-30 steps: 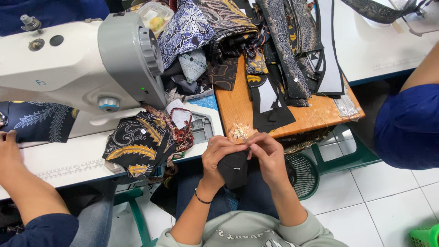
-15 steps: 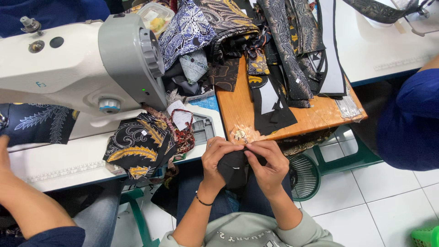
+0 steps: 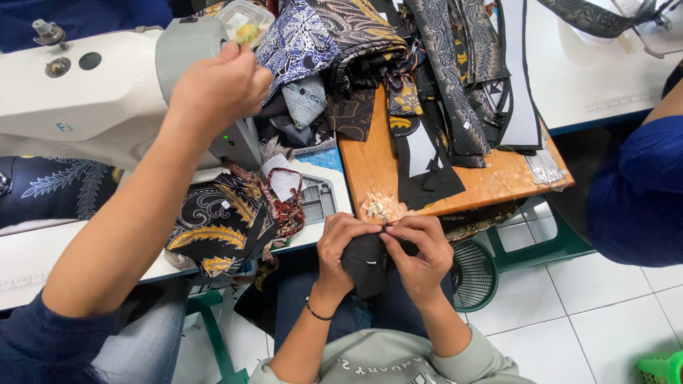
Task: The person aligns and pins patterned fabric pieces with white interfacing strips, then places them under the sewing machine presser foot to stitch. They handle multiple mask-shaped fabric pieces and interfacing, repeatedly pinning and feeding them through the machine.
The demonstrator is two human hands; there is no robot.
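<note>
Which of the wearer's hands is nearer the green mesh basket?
Right. The right hand holds the black fabric piece just beside the green mesh basket; the left hand grips its far side.

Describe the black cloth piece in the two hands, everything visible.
The black cloth is a small, soft, matte piece, plain apart from a tiny pale mark on its front. It hangs crumpled and folded, top edge pinched between the left hand and right hand, whose fingertips meet over it. It is held above the lap, just off the wooden table edge, touching only the hands.
</note>
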